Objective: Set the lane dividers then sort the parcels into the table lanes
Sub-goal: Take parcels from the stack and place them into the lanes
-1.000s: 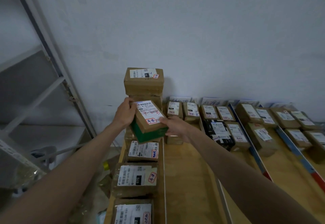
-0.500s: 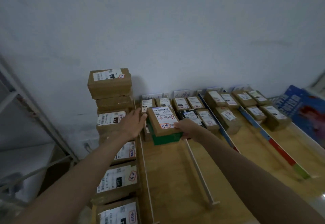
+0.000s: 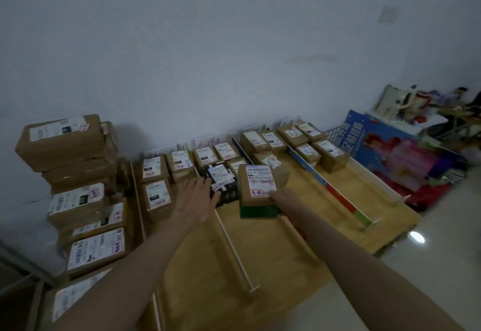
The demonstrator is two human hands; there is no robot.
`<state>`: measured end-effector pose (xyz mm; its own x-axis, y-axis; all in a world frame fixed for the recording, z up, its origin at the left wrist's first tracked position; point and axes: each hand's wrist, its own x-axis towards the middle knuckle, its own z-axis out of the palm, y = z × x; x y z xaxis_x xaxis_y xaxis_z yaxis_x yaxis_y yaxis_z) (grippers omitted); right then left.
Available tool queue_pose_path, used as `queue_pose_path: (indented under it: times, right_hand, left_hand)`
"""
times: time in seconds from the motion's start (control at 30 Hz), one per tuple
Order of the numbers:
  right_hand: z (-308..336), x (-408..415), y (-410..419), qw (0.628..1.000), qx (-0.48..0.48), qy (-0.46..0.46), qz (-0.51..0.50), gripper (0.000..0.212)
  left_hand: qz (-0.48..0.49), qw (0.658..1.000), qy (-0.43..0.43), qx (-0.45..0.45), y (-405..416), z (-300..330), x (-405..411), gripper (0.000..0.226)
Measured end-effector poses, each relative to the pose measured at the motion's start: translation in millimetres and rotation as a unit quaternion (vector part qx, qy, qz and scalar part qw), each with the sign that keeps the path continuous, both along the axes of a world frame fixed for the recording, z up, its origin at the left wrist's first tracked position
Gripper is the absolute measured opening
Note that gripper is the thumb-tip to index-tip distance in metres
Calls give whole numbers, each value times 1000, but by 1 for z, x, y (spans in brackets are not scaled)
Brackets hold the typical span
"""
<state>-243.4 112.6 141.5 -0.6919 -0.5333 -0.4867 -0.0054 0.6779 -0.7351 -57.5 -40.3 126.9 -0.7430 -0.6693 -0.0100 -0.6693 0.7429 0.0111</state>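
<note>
Parcel in hand: a brown carton with a green base [image 3: 256,190], white label and red-marked sticker on top, held above the table at about 12 o'clock from the wearer, over the lane right of centre.
Right hand: the right hand [image 3: 282,199] grips the carton's near right corner, thumb on the label edge; the fingers underneath are hidden.
Left hand: the left hand [image 3: 196,198] holds nothing, fingers spread wide and straight, hovering at 11 o'clock over the black-wrapped parcel [image 3: 221,182]; whether it touches is unclear.
Lanes: the table [image 3: 338,226] carries a pale divider rail [image 3: 235,247] running toward 12 o'clock and a blue-red-green divider [image 3: 335,195] at 1 o'clock; sorted parcels fill the far ends against the wall.
Unsorted stock: a stack of cartons [image 3: 75,174] stands at 9 to 10 o'clock, off the table's left edge.
Stage, judged: dividers set; sorting under way, this carton not yet placed.
Risk, one-handed hold: a corner grip may let the carton tip or drop onto the rows beneath.
Risk, divider: setting it down astride a rail could shift the rail and blur the lanes.
Risk, misread: the picture is dim and blurred; the handwritten mark could be mistaken, sending the carton to the wrong lane.
</note>
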Motion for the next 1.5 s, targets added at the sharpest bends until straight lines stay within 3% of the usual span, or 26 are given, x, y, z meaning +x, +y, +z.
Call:
queue_pose_path:
  times: [0.17, 0.43, 0.67, 0.97, 1.13, 1.5]
  right_hand:
    - [-7, -65, 70, 998, -4, -6, -59, 25]
    - [-19, -162, 175, 993, 15, 15, -115, 34]
    - [-30, -237, 224, 990, 4, 17, -142, 37]
    - [-55, -358, 216, 990, 25, 74, -120, 25]
    - [-69, -420, 194, 993, 54, 59, -82, 23]
    - [-98, -496, 129, 995, 59, 69, 29, 26]
  left_hand:
    - [-29, 999, -4, 18, 60, -9, -73, 60]
    - [-84, 996, -6, 40, 150, -19, -191, 61]
    - [-113, 993, -27, 28, 180, -26, -285, 58]
    - [-93, 994, 5, 56, 165, -63, -406, 53]
    - [-65, 994, 19, 80, 140, -93, -458, 48]
    - [-18, 994, -16, 110, 101, -124, -508, 47]
